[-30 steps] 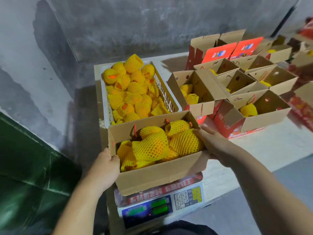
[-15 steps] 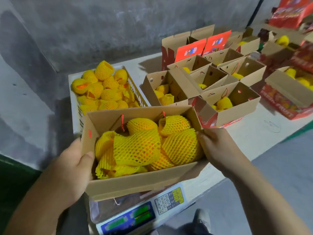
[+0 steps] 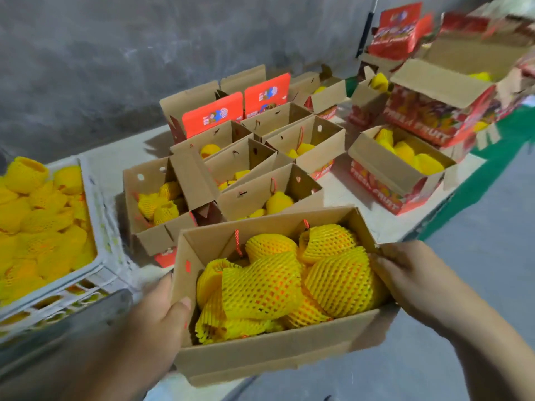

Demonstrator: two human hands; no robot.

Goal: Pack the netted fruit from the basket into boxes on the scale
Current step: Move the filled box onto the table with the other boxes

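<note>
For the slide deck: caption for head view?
Both hands, left hand and right hand, carry a full box of netted fruit.

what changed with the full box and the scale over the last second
The full box has come up off the scale, which is now out of view, and is carried to the person's right, away from the basket and alongside the open boxes on the table. Left hand and right hand still grip its two ends. The netted fruit is still packed inside.
</note>
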